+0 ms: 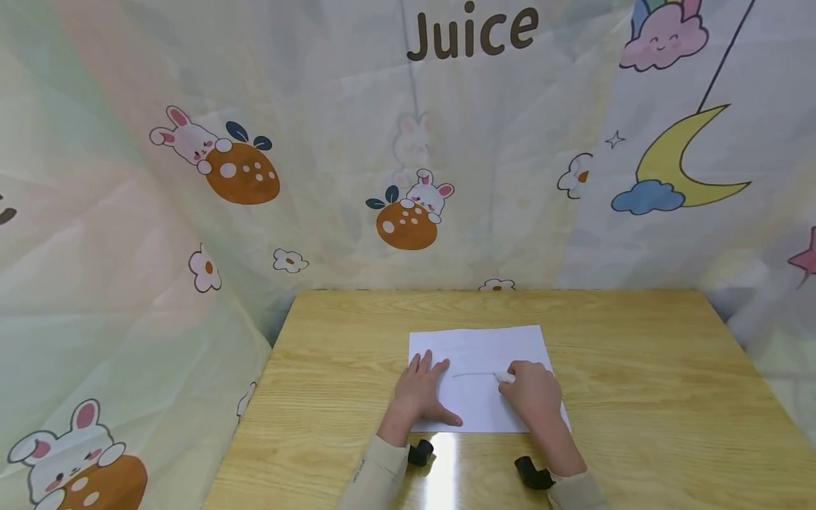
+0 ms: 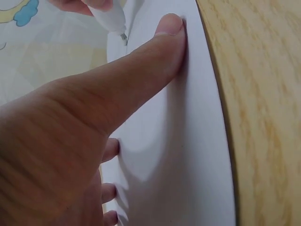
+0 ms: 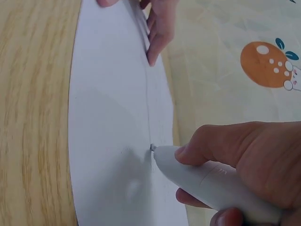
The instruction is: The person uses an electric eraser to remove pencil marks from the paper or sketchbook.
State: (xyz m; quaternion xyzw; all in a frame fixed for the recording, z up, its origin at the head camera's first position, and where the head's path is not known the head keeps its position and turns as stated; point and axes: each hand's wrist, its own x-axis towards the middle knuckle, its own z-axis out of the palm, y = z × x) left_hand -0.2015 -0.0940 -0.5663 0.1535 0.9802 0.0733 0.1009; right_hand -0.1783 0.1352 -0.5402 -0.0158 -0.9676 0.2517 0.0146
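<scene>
A white sheet of paper [image 1: 478, 407] lies on the wooden table. My left hand [image 1: 417, 391] rests on its left part, fingers spread and thumb [image 2: 155, 52] stretched along the near edge. On the right, my right hand [image 1: 535, 395] grips a thick white pen-shaped tool [image 3: 207, 181] that narrows to a small metallic tip. That tip touches the paper at the right end of a thin grey line [image 1: 473, 374]. The line runs sideways across the sheet from near my left fingers. The right wrist view shows the tool tilted, with thumb and fingers curled round its body.
The wooden table [image 1: 650, 389] extends to both sides of the sheet. Behind it hangs a printed cloth [image 1: 510, 234] with rabbits and flowers. Black wrist mounts [image 1: 534, 474] sit at both sleeves, close to the sheet's near edge.
</scene>
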